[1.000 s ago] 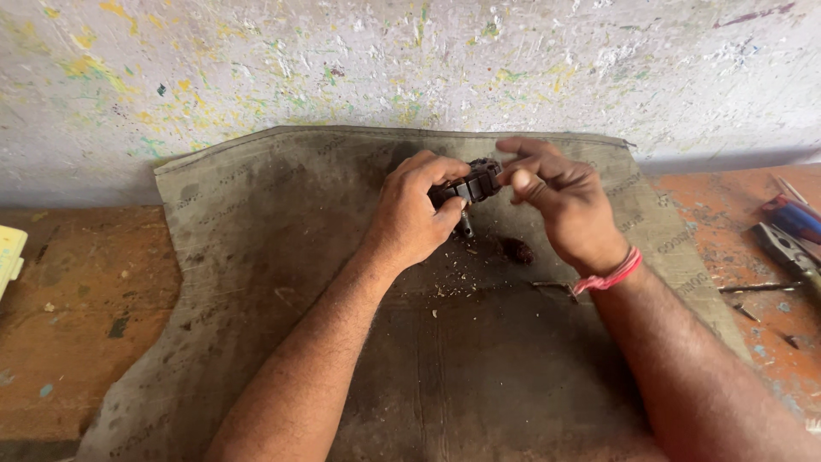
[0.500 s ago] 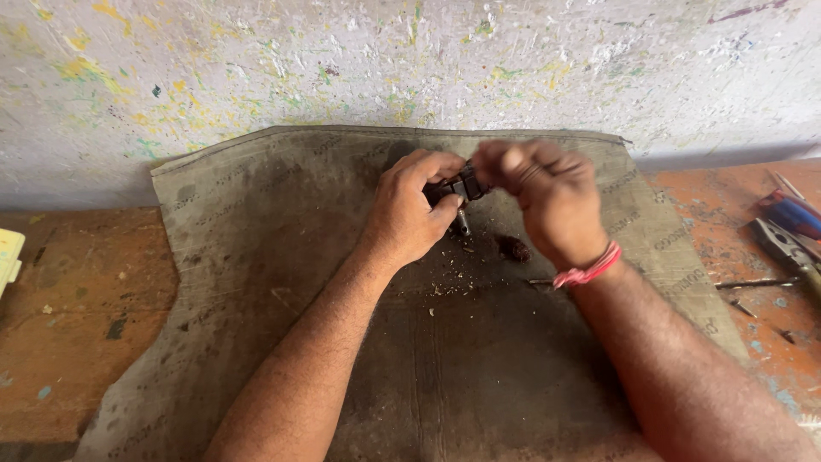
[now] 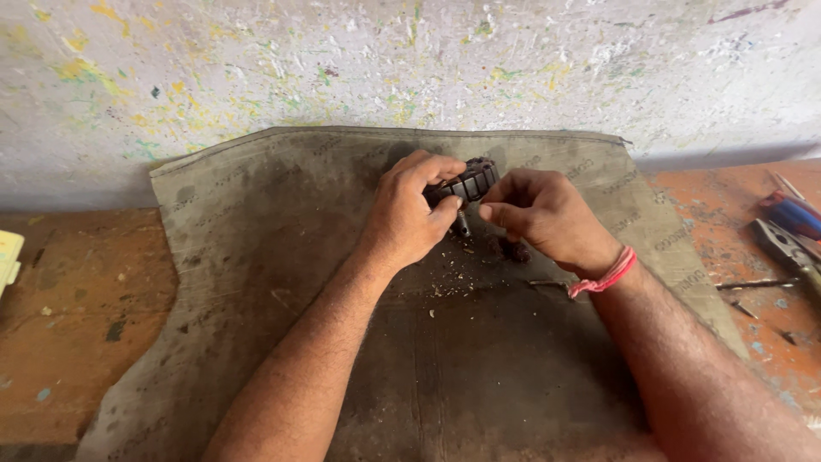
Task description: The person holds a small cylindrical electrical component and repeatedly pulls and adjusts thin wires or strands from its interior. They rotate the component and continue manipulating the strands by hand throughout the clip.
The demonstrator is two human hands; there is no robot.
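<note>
A: Right over the grimy canvas mat (image 3: 256, 257), the left hand (image 3: 409, 214) is clamped round a dark ribbed rotor (image 3: 469, 181), shaft pointing down.

B: And the right hand (image 3: 539, 218)? A second ago it was up on the part.

A: Dropped lower now, fingertips pinched together near the shaft. Looks like picking at it. Pliers (image 3: 782, 244) sit beyond, under the paint-flecked wall (image 3: 410, 60).

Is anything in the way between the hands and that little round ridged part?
No. The left hand already grips the dark ridged round part, and the right hand sits right beside it, fingertips near its small metal shaft. Nothing visible stands between them above the grey cloth.
</note>
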